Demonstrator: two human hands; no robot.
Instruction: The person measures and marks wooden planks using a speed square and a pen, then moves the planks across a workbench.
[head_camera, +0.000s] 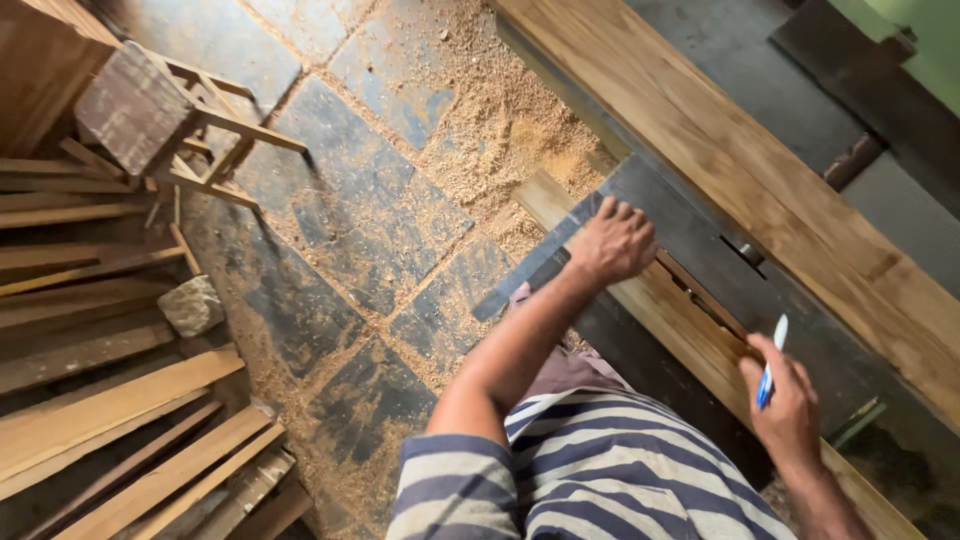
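Two hands are seen over a narrow wooden strip (690, 335) that lies along the near edge of a dark machine bed (700, 250). The strip's long axis is seen to run diagonally, from the upper left near the sawdust (500, 130) down toward the lower right corner of the view. A metal square (540, 262) is laid across the strip, its blade pointing down-left past the strip's near edge and out over the floor. The left hand (612, 243) is pressed flat on the square, fingers spread toward the machine bed; nothing is gripped by it. The right hand (785, 405) is closed around a blue and white pen (771, 362), which is held nearly upright, its upper end tilted slightly right, just above the strip. A broad wooden plank (760, 170) is seen beyond the bed, parallel to the strip. Open room is noted to the left of the strip, over the dark stone floor (340, 230). Farther left, the floor is bounded by a stack of boards (110, 420), a small stool (140, 105) and a stone block (190, 305). The striped shirt (580, 470) fills the lower middle of the view.
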